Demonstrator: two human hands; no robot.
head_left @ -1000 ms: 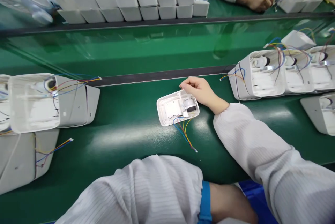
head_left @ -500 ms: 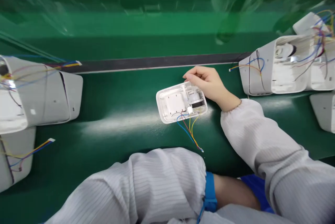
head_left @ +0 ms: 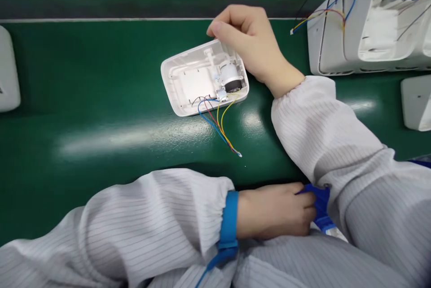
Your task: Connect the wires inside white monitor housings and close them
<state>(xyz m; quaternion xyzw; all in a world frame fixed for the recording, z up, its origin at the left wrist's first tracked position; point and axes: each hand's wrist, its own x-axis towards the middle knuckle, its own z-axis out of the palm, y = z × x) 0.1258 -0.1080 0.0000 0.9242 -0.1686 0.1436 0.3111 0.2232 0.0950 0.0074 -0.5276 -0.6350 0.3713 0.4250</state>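
Note:
A white plastic housing (head_left: 197,82) lies open side up on the green bench, turned at a slant. Inside its right half sits a small round motor (head_left: 230,77) with a black band. Blue, red and yellow wires (head_left: 217,124) run from it over the near rim to a small white connector (head_left: 239,154). My right hand (head_left: 249,41) is closed at the upper right rim, thumb and forefinger together; its other fingers are partly hidden. Low by my lap, my left hand (head_left: 278,211) has curled fingers against a blue object (head_left: 318,205); what they grip is hidden.
To the right stands a larger white casing (head_left: 350,23) with loose wires, and below it another white part (head_left: 416,104). One more white casing (head_left: 7,70) shows at the left edge. A blue strap with a cord (head_left: 229,220) circles my left wrist. A dark ledge (head_left: 101,7) runs behind.
The view has tilted down and come closer. My left hand, mostly hidden before behind the sleeve and strap, now shows beside the blue object. My right hand stays at the housing's rim.

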